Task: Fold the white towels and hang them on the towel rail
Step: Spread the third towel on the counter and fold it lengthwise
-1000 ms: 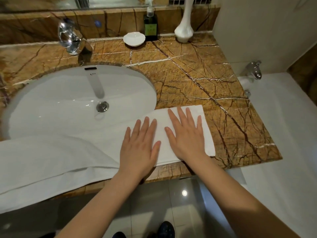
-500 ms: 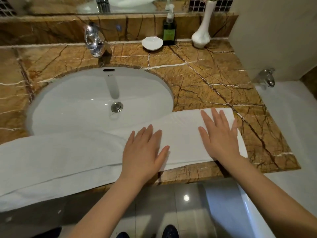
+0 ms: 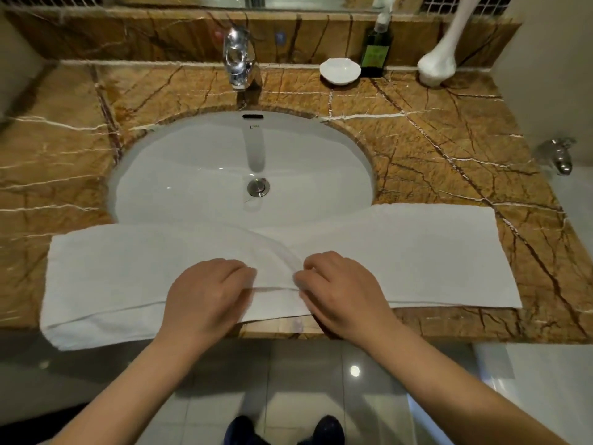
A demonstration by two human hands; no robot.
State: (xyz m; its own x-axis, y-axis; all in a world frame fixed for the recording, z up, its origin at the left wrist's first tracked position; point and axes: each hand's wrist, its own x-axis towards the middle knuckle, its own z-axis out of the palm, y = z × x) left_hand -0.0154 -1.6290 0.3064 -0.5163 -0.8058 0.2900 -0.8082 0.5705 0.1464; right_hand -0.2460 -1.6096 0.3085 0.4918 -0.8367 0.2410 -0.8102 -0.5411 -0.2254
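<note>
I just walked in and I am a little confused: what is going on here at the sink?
A person is folding a white towel on the marble counter. The towel lies as a long strip along the front edge, partly over the sink basin. The left hand and the right hand both pinch the cloth near its middle, where it bunches into a ridge. It has not been hung up yet.

One white towel (image 3: 417, 252) across the lower middle, two hands on it, left hand (image 3: 205, 297) and right hand (image 3: 340, 293), one basin (image 3: 192, 162), one chrome tap (image 3: 237, 59) upper centre, one white dish (image 3: 339, 70), one green bottle (image 3: 376, 53), one white vase (image 3: 438, 64) upper right, one smaller tap (image 3: 558, 155) far right, two dark shoes (image 3: 244, 428) at the bottom edge.
</note>
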